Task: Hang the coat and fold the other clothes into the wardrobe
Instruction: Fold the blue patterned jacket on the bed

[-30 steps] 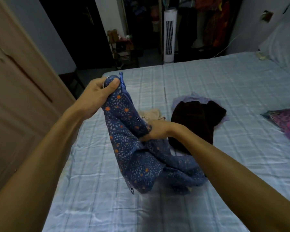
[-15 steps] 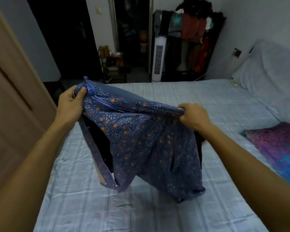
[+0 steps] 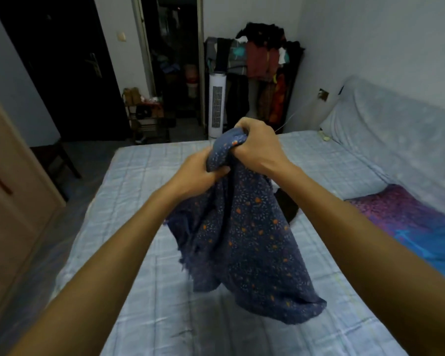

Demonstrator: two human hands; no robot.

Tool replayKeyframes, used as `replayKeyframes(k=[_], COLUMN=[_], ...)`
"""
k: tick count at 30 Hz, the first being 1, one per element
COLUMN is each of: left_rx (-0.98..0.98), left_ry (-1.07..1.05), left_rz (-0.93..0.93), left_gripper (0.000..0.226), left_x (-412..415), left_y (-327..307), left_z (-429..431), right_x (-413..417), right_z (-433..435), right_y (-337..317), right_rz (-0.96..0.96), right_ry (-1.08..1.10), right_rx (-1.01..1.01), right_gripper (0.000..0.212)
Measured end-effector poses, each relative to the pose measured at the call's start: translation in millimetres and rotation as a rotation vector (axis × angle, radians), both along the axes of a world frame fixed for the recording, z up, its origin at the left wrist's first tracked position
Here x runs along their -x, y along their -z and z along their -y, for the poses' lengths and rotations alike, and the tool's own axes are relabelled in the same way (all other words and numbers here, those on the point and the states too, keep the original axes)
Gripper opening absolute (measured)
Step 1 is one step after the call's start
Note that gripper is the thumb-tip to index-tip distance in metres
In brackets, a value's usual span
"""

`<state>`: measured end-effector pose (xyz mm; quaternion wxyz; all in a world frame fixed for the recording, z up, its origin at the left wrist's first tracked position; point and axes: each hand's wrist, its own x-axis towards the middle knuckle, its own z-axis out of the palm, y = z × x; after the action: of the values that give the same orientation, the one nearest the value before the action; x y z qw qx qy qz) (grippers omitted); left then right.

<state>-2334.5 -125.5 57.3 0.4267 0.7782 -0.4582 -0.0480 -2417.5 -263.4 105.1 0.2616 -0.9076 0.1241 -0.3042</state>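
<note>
A dark blue garment with small orange and white flowers hangs above the bed, bunched at its top. My left hand and my right hand both grip that bunched top, close together and touching. The cloth drapes down between my forearms, its lower edge just over the sheet. A black garment lies on the bed behind it, mostly hidden by the blue cloth.
A purple and blue pillow lies at the bed's right side. The wooden wardrobe door stands at the left. A white tower fan and a loaded clothes rack are past the bed's far end. A dark stool sits left.
My hands held the garment's top edge spread wide half a second ago; they have come together in the middle, so the cloth now hangs doubled. The view has tilted upward.
</note>
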Motion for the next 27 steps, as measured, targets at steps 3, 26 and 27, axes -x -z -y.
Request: replayKeyframes(k=[3, 26, 27], left_rx=[0.042, 0.074, 0.095], left_ry=[-0.052, -0.117, -0.097], left_rz=[-0.009, -0.169, -0.157], left_gripper=[0.02, 0.033, 0.028], left_x=[-15, 11, 8], left_y=[1, -44, -44], left_z=[-1, -6, -9], right_x=[17, 3, 5], right_z=[10, -36, -33], right_y=[-2, -17, -19], right_rz=[-0.116, -0.186, -0.252], right_ry=[-0.031, -0.616, -0.677], right_rx=[0.044, -1.345, -1.297], right_gripper=[0.015, 0.047, 0.047])
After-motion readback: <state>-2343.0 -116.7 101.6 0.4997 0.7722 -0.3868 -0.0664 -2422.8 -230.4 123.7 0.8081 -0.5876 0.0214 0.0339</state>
